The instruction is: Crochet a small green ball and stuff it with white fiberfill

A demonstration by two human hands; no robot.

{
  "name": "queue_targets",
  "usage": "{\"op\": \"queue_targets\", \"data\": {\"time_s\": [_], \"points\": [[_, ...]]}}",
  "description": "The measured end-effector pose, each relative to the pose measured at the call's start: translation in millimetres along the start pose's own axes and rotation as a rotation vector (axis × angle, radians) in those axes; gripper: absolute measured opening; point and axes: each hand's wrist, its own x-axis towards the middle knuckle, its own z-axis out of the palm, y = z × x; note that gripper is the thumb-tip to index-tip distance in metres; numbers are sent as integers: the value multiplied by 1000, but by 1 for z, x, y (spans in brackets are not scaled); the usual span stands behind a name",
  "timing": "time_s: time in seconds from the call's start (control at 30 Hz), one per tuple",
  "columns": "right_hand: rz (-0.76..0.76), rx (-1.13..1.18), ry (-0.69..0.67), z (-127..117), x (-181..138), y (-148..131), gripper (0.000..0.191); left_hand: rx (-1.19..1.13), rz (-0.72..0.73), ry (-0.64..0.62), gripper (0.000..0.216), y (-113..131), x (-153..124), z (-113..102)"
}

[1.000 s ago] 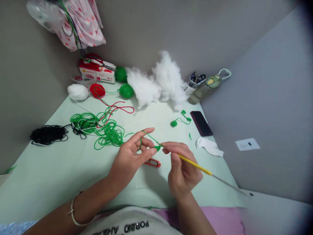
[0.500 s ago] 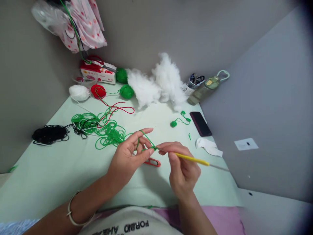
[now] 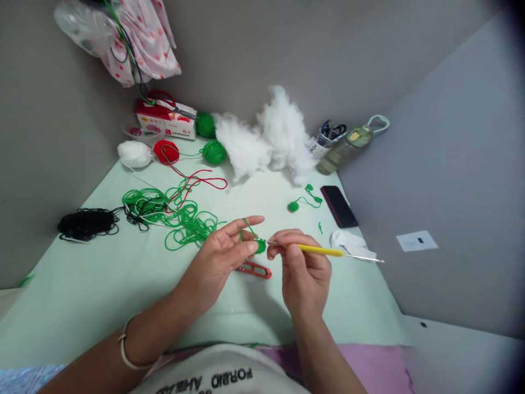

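Shifted since half a second ago: yellow-handled hook (image 3: 320, 250), nearer level, its rear end higher in view; right hand (image 3: 305, 268) slightly withdrawn, metal shaft showing between the two hands.

Head view, clock face centred on the green crochet piece (image 3: 261, 247).

Green crochet piece: one, small, at the left fingertips, over the near part of the worktop (image 3: 82, 306).

Left hand (image 3: 217, 254): thumb and finger pinched together on the piece; forefinger extended, green strand across it.

Right hand: at three o'clock, fingers closed round the hook's handle. Shaft reaches the piece; whether it passes through a loop is too small to tell.

Orange snips (image 3: 255, 269): at six, just beyond the left fingers, lying flat.

Green yarn tangle (image 3: 191, 225): between nine and ten, with black and white strands through it.

Black yarn bundle (image 3: 88, 223): farther out, just past nine.

White yarn ball (image 3: 135, 154): at ten, beside a red yarn ball (image 3: 166, 151).

Green yarn balls (image 3: 214, 152): two, at eleven.

White stuffing (image 3: 285, 137): two heaps, about twelve.

Bottle (image 3: 346, 150): between one and two, tilted.

Phone (image 3: 339, 206): about two, dark screen upward.
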Motion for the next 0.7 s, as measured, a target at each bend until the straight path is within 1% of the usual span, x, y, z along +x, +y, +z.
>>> {"op": "queue_targets", "data": {"time_s": [0.07, 0.1, 0.13, 0.2, 0.27, 0.3, 0.33, 0.4, 0.47, 0.5, 0.6, 0.7], "points": [[2, -40, -21, 3, 0, 1, 19, 40, 33, -5, 42, -2, 0, 2], [-29, -99, -24, 3, -1, 2, 20, 57, 52, 10, 44, -3, 0, 3], [-80, -183, -28, 3, -3, 2, 22, 67, 66, 31, 47, -5, 0, 4], [-241, -388, -54, 2, -7, 3, 30, 60, 62, 54, 52, -8, 0, 4], [-400, -529, -83, -1, -9, 3, 38, 8, -9, 21, 49, -9, 1, 3], [-427, -537, -78, -3, -9, 3, 39, -34, -53, 0, 45, -9, 1, 2], [-405, -496, -53, -4, -7, 2, 37, -81, -90, -16, 40, -8, 2, 1], [-259, -319, 23, -5, -3, 1, 28, -153, -114, -13, 31, -7, 5, -1], [-95, -128, 66, -4, 1, 1, 21, -145, -78, -3, 29, -6, 6, -2], [-44, -66, 55, -3, 2, 1, 20, -111, -57, -9, 31, -6, 7, -2], [16, -55, -6, 0, 2, 2, 15, -6, -9, -31, 36, -7, 5, 1], [80, -49, -4, -1, 1, 4, 15, 18, 13, -21, 31, -9, 3, 2]]}}
